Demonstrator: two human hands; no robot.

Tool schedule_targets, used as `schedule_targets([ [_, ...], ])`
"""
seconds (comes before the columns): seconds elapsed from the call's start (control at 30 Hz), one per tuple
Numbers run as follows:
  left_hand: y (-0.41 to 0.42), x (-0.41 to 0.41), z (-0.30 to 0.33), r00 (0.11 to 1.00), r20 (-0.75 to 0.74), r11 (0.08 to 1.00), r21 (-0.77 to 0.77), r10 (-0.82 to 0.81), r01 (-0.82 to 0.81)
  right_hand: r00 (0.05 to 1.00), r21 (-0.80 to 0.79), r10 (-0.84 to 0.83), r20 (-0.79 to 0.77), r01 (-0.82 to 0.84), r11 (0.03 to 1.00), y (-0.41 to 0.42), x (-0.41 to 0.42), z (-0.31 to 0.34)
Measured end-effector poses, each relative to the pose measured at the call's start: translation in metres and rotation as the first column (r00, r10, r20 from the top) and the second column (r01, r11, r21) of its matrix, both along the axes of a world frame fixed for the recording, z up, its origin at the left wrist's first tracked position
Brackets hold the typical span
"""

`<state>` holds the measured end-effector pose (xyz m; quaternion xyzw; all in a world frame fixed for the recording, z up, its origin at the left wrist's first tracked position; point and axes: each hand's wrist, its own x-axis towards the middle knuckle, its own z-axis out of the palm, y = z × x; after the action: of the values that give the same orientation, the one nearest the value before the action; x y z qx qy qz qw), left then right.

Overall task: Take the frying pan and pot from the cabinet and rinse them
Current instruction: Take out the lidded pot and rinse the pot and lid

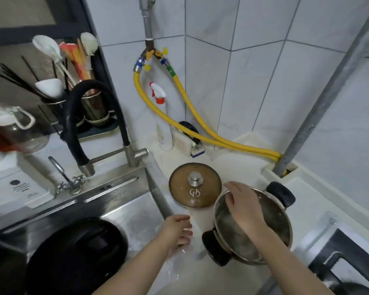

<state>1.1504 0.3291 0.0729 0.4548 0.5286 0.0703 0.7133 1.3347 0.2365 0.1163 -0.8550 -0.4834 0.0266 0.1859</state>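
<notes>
A steel pot (271, 218) with two black handles stands on the white counter right of the sink. My right hand (243, 207) reaches across its open top with relaxed fingers, fingertips near the far left rim. The pot's brown glass lid (195, 186) with a steel knob lies flat on the counter just behind it. My left hand (179, 233) rests with loose fingers on the counter edge between sink and pot, holding nothing. A black frying pan (77, 256) lies in the steel sink (124, 201) at the lower left.
A black flexible faucet (85, 128) arches over the sink's back rim. Behind it stand utensil holders (92, 107). A spray bottle (164, 124), a soap block and yellow gas hoses (200, 133) sit at the back corner. A grey pipe (320, 107) rises at right. The stove edge (339, 258) is at lower right.
</notes>
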Motion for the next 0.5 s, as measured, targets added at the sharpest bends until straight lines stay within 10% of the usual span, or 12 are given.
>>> schedule_targets([
  [0.5, 0.026, -0.123, -0.004, 0.933, -0.043, 0.933, -0.037, 0.356, -0.358, 0.981, -0.352, 0.191, 0.024, -0.171, 0.92, 0.157, 0.005, -0.067],
])
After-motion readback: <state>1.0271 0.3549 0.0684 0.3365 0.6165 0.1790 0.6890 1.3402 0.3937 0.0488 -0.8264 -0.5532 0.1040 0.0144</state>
